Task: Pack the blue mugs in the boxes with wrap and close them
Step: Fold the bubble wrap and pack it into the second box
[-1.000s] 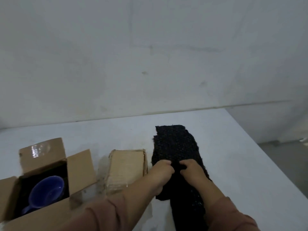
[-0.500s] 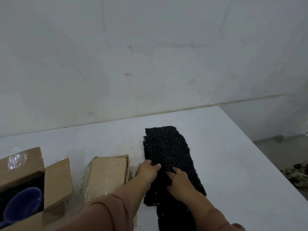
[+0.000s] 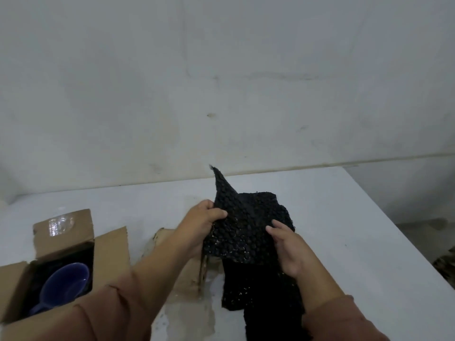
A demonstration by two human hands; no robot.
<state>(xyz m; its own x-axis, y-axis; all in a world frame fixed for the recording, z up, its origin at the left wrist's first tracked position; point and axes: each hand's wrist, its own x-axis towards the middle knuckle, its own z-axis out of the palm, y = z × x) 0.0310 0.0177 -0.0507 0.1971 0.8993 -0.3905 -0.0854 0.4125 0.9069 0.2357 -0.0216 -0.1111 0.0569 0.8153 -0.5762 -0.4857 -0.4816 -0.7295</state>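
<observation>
Pale, blotched wall (image 3: 221,82) runs behind a white bench (image 3: 344,217), with a strip of grey floor (image 3: 423,230) past its right edge. Two cardboard boxes sit on the left part of the bench. The open box (image 3: 64,230) stands at the far left with its flaps up, one of them carrying a shiny patch of clear tape. Inside it, against a dark lining, one glossy blue mug (image 3: 65,284) lies tilted, with its mouth facing up and its handle towards the near side. The closed box (image 3: 162,242) lies flat just right of it, largely hidden behind the left forearm, on a brownish stain.

Black wrap (image 3: 243,230), bubbled and pebbly, lies right of the closed box. One sheet of it is lifted off the bench, with one corner pointing up like a peak, and more wrap lies flat beneath; how many layers I cannot tell. The left hand (image 3: 202,222) grips the sheet's left edge, thumb on top and fingers curled behind. The right hand (image 3: 288,249) pinches its lower right edge. Both arms wear dull pink sleeves (image 3: 110,311).
</observation>
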